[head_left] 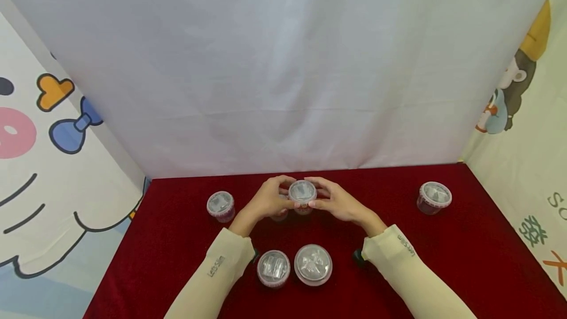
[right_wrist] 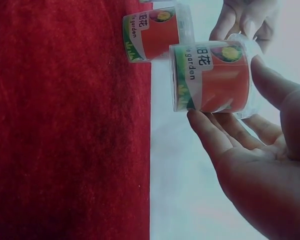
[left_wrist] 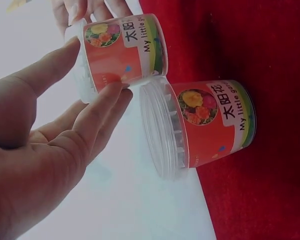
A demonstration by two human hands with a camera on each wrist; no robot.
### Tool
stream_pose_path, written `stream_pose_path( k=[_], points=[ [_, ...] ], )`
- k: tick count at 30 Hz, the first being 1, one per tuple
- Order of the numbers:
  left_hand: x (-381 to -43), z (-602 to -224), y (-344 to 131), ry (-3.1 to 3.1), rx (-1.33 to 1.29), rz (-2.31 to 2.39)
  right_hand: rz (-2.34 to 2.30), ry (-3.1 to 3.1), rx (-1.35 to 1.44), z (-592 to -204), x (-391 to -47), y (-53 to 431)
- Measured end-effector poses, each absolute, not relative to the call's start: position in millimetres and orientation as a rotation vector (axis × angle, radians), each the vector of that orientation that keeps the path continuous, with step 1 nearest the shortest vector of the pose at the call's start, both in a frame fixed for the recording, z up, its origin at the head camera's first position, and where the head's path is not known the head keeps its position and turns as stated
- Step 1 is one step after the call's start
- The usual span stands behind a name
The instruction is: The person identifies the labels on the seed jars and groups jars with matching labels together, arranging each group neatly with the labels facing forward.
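Between my two hands is a small lidded plastic cup [left_wrist: 107, 60] with an orange flower label, raised off the red cloth. My left hand [head_left: 270, 198] holds one side, thumb near the lid and fingers along the wall. On the opposite side my right hand [head_left: 336, 201] grips the same cup, its thumb at the lid [right_wrist: 250, 75] and fingertips at the wall. A second matching cup [left_wrist: 205, 122] stands on the cloth close to the left hand. From the head view, that standing cup [head_left: 280, 215] is mostly hidden behind the left hand and the held cup.
Two more lidded cups stand near the front, a left one [head_left: 273, 269] and a right one [head_left: 313, 265], between the forearms. Another cup [head_left: 220, 206] is at the left, and one [head_left: 434, 197] at the far right. A white curtain [head_left: 288, 87] rises behind the red cloth [head_left: 177, 240].
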State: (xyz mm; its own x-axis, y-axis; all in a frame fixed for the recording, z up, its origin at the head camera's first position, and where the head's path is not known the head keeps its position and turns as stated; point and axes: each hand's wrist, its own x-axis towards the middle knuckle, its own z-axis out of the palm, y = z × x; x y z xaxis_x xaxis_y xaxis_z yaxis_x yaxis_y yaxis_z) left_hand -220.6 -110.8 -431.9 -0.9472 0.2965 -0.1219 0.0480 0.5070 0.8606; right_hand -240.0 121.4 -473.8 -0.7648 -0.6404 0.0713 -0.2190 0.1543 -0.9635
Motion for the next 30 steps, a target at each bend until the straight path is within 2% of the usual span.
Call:
stream_pose_path(
  k=[30],
  points=[
    [-234,-437,-105,2.655,0.503,1.086,-1.582,2.097,-0.814,-494,-250,124]
  ],
)
